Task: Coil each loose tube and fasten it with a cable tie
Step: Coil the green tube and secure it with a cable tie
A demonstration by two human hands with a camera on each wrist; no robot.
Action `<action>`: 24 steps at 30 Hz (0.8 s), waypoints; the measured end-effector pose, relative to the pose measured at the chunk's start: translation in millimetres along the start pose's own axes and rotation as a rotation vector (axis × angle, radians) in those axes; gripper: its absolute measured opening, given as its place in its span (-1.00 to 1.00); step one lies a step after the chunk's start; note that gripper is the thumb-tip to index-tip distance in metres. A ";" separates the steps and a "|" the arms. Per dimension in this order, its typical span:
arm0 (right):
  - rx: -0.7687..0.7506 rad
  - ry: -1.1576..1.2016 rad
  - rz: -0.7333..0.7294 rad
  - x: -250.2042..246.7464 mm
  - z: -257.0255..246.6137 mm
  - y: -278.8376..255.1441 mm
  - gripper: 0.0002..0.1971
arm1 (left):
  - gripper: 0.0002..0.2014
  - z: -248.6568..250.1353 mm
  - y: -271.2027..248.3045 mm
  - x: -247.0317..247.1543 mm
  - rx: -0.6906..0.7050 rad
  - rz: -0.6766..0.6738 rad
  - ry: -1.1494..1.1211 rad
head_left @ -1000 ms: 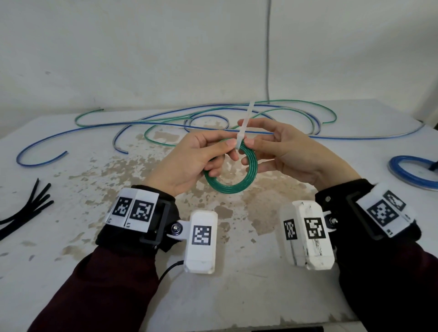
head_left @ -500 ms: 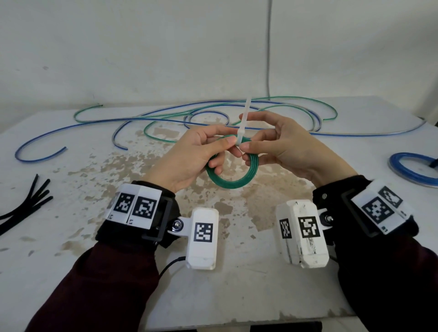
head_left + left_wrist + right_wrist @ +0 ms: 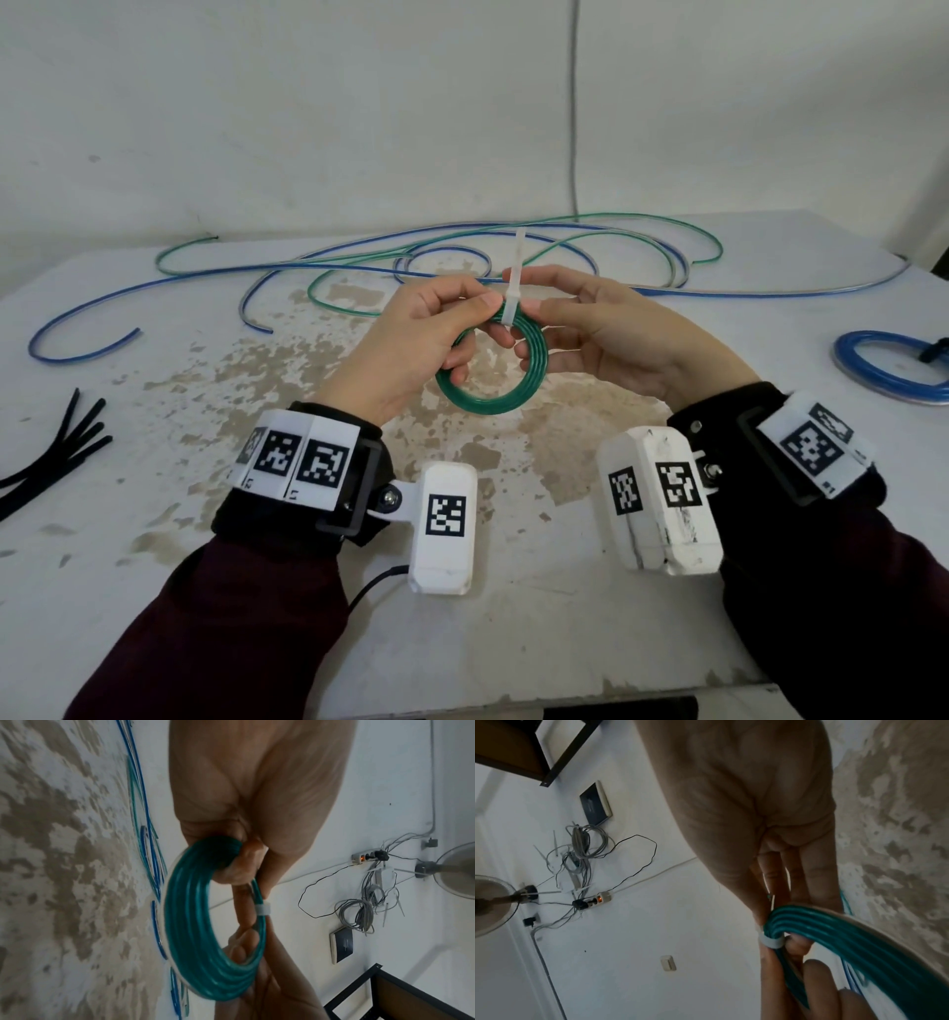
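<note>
since the earlier frames both hands have lifted slightly and the tie's free tail stands more upright. green tube coil [image 3: 492, 369] is held above the table [image 3: 154, 591], between the two hands. white cable tie [image 3: 513, 303] wraps the coil's top, tail pointing up. left hand [image 3: 411, 344] pinches the coil just left of the tie, fingers curled through the ring. right hand [image 3: 606, 329] pinches the tie's head at the coil, thumb against it. beyond the coil, loose blue and green tubes [image 3: 359, 267] sprawl over the table's far side. well right of the coil lies a coiled blue tube [image 3: 888, 367]; well left, black cable ties [image 3: 51, 452].
</note>
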State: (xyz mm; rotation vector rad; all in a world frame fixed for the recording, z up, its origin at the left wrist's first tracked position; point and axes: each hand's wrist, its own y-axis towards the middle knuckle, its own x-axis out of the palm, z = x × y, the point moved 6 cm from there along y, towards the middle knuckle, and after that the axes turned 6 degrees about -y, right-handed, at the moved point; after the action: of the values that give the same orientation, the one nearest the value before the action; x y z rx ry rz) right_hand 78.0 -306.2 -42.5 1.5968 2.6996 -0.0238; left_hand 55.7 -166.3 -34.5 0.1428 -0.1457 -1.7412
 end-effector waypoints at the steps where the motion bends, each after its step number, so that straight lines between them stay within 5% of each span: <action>1: 0.007 0.000 -0.005 0.4 1.0 0.1 -0.67 | -0.84 -0.3 0.3 -0.4 0.004 0.012 0.005; 6: 0.000 -0.067 -0.028 3.7 5.0 1.5 -0.59 | -0.85 -7.4 2.0 -4.0 -0.058 0.066 -0.042; 10: -0.070 0.009 0.098 -11.7 -2.1 2.1 -0.73 | -0.85 -12.3 1.9 -6.5 -0.172 -0.006 -0.080; 19: -0.028 0.042 0.138 -14.9 -1.0 1.9 -0.91 | -0.83 -9.8 -1.3 -7.1 -0.160 -0.050 -0.092; 24: -0.037 0.040 0.153 -13.6 -1.7 2.1 -0.83 | -0.80 -11.4 -0.5 -7.3 -0.168 -0.028 -0.077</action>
State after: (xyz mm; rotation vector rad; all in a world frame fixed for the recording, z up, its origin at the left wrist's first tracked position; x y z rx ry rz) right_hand 86.3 -317.1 -40.7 1.8057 2.5812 0.0594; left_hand 58.4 -159.2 -45.7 -0.0452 -0.0539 -1.7796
